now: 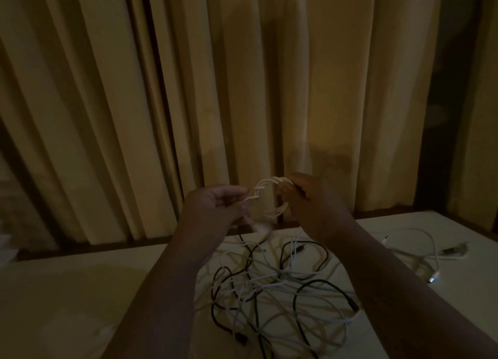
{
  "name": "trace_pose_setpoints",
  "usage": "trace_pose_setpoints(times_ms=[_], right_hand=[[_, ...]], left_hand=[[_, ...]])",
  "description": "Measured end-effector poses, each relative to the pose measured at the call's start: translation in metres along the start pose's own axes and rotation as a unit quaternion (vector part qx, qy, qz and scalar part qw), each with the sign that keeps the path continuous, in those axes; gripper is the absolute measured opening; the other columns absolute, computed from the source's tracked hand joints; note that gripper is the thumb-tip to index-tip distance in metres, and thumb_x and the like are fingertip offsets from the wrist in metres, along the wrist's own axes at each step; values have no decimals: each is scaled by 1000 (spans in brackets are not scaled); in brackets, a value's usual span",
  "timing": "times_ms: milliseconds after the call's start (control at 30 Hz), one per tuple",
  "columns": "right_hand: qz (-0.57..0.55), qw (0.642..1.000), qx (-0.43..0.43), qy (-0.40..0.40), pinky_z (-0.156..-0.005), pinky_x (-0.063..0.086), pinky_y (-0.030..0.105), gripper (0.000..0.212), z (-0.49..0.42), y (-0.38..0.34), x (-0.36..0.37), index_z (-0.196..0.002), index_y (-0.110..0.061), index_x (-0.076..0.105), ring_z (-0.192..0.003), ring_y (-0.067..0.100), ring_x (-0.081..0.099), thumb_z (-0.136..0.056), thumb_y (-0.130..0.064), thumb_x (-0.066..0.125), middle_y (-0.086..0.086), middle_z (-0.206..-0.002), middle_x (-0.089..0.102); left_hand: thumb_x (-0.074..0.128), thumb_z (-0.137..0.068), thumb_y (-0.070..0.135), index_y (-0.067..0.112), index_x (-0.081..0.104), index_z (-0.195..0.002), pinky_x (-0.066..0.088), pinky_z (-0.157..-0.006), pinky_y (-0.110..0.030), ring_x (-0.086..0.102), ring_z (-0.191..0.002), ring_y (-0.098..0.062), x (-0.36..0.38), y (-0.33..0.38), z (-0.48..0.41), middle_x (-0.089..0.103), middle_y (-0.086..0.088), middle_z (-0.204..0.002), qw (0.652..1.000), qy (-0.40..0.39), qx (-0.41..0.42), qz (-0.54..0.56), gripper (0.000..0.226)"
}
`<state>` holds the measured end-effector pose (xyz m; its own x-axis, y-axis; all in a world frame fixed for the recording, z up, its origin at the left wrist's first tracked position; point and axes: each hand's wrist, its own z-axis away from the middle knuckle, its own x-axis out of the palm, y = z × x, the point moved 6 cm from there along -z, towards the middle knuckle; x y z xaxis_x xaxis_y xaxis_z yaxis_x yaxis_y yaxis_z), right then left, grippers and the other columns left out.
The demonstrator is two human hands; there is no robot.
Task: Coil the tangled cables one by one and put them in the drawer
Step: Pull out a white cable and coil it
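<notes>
Tangled cables (269, 286) heaped on surface (80, 291), 6 o'clock | white cable (269, 181) held at 12 o'clock above heap; right hand (310, 205) gripping its loops, left hand (215, 205) pinching loose tail | step: coiling, likely near finish | next: wrap tail snug, then drawer, not in view

Both arms reach forward and are held up side by side. The left hand (215, 203) curls its fingers and pinches a white cable (266, 181). The right hand (307, 199), just beside it, grips the same cable's loops.
</notes>
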<state>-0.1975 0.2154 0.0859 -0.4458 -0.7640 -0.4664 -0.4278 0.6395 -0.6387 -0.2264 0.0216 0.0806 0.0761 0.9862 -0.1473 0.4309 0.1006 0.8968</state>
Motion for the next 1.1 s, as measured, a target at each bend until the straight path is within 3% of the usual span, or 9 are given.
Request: trace_pose_setpoints(times_ms=[100,200,333,433,533,600,700,833,1100], right_hand=[[-84,996,27,-27,-51,43,22,28,-2,6,-2,-79,-22,68,-50,3,55,-104,-25,54,-8,-58,62],[-190,979,48,-47,-57,48,32,31,-2,7,0,-79,-20,71,-56,15,56,-104,-24,53,3,-68,64],[-295,953,51,-54,-64,51,37,34,0,2,4,-79,-17,70,-64,17,57,-105,-25,49,5,-70,62],[-389,917,64,-57,-63,50,32,34,2,-5,13,-79,-11,66,-63,15,53,-106,-20,46,3,-69,57],[-465,880,89,-41,-62,50,30,31,6,-9,21,-84,-3,64,-64,16,52,-106,-16,46,6,-72,57],[-479,872,91,-40,-62,50,29,30,9,-11,26,-85,-4,65,-65,17,54,-105,-18,46,7,-72,59],[-472,877,86,-22,-66,54,31,30,11,-12,31,-84,-8,68,-68,16,59,-104,-19,48,7,-78,66],[-437,895,83,17,-69,58,34,29,14,-11,30,-87,-6,68,-73,21,65,-105,-17,48,10,-83,71],[-396,915,76,-9,-84,60,56,28,20,-6,45,-110,-2,70,-95,35,73,-106,-20,49,19,-102,75]], left_hand=[[71,-88,0,22,76,-97,61,-70,-35,73,-78,-21,-4,1,-3,78,-4,-86,999,17,21,-28,24],[72,-87,0,23,76,-95,60,-68,-25,74,-75,-12,-3,7,1,77,-1,-83,996,41,67,-52,25],[74,-86,3,20,77,-88,54,-52,-19,69,-59,-14,2,14,5,74,4,-71,990,71,107,-55,17],[78,-84,10,31,77,-83,54,-62,-23,70,-68,-4,3,10,5,75,10,-74,989,98,105,-46,21],[77,-85,9,35,77,-84,61,-74,-35,73,-78,-11,4,5,5,76,9,-79,988,122,92,-21,26],[74,-87,5,27,80,-88,62,-76,-40,75,-83,-21,8,-1,7,78,2,-82,988,129,53,62,23],[68,-91,3,14,79,-97,61,-71,-32,76,-86,-21,22,-9,13,79,-4,-89,972,142,-30,184,17],[65,-95,20,7,77,-99,59,-72,-33,76,-87,-24,39,-12,18,78,-13,-94,938,133,-104,304,18],[74,-88,19,6,73,-109,61,-84,-47,76,-90,-29,37,-23,13,77,-14,-97,951,81,-149,259,24]])
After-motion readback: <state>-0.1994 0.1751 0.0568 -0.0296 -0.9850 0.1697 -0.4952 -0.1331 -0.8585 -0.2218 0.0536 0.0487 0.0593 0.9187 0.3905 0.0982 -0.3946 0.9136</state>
